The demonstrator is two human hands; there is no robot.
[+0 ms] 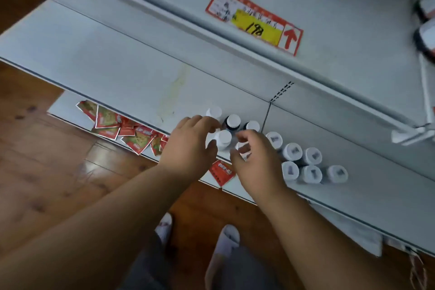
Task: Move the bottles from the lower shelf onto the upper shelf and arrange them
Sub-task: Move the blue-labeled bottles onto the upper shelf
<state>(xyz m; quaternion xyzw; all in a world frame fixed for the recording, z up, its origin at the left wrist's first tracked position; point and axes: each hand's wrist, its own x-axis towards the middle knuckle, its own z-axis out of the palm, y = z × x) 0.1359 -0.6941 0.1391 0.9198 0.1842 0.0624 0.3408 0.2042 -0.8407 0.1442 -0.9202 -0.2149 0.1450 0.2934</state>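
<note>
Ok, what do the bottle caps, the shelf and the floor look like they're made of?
Caps: probably plastic, plain matte white with moulded round tops; some further right carry a dark mark.
Shelf: looks like painted sheet metal, smooth pale grey, with a slotted strip at the joint; a faint stain shows.
Floor: seems wood or wood-look laminate, glossy brown planks with knots and reflections.

A shop: white retail shelving (pixel 131 59), a price tag (pixel 255 20), rows of capped bottles (pixel 303 162).

White caps (pixel 223 137) top dark bottles (pixel 231 125) beside each grip. The shelf (pixel 117 73) is pale grey; red packets (pixel 131 133) lie left of it, above brown wood floor (pixel 47 183). The price tag (pixel 255 20) is red and yellow.
</note>
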